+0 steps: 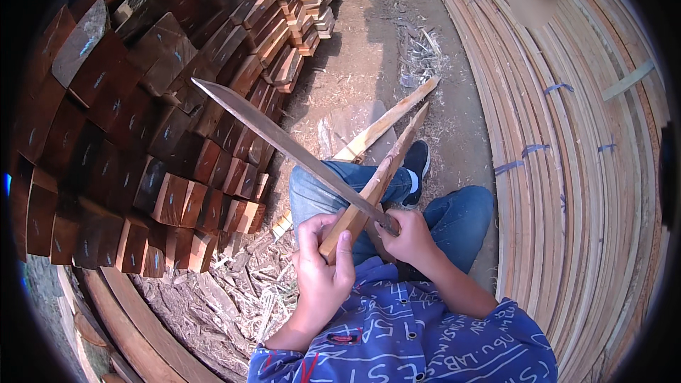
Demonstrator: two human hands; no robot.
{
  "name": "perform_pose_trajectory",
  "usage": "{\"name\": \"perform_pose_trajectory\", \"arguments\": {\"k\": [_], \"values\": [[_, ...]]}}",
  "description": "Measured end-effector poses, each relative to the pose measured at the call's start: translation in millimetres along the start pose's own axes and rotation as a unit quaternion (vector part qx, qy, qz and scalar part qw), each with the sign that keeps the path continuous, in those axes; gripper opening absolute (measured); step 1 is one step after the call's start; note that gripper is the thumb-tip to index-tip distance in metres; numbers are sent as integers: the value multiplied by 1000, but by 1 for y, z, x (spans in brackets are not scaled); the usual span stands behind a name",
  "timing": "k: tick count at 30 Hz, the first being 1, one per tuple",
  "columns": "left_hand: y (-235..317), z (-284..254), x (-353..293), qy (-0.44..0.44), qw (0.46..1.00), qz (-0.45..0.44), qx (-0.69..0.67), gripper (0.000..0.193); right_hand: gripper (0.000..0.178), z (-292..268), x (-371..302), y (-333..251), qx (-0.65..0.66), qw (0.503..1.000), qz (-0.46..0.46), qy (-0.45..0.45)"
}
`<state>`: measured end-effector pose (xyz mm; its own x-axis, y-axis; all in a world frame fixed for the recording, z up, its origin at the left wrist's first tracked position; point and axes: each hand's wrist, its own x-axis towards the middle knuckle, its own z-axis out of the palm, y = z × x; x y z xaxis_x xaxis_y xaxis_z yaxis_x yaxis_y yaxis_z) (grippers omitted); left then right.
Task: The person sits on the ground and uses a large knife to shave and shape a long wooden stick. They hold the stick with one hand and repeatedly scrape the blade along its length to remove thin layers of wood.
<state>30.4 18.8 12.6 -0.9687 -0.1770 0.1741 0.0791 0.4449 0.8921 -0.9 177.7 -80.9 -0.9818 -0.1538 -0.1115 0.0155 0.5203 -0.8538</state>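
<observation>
My left hand (320, 259) grips a wooden stake (389, 169) near its blunt end, thumb along the top. The stake slants away from me to a tapered far tip, above my bent legs. In my right hand (413, 238) is the near end of a machete (284, 143); its handle is mostly hidden by my fingers. The long, dark blade runs up and left to a pointed tip. It crosses over the stake a little ahead of my left hand; whether blade and wood touch, I cannot tell.
Another pale wooden strip (390, 120) lies beyond my knee. Stacked dark timber (163, 120) rises at the left. Bundled long planks (560, 191) line the right, with a blurred patch (533, 0) at their far end. Shavings and bark scraps (220, 298) cover the ground at lower left.
</observation>
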Motion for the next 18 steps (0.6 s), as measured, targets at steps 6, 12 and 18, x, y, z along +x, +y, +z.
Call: {"name": "perform_pose_trajectory", "arguments": {"k": [6, 12, 18], "values": [[-6, -5, 0, 18, 999, -16, 21, 22, 19, 12, 5, 51, 16, 997, 78, -2], [-1, -4, 2, 9, 1000, -14, 23, 25, 16, -1, -1, -11, 30, 998, 26, -47], [-2, -9, 7, 23, 999, -29, 12, 21, 16, 13, 1, 71, 21, 992, 120, -30]]}}
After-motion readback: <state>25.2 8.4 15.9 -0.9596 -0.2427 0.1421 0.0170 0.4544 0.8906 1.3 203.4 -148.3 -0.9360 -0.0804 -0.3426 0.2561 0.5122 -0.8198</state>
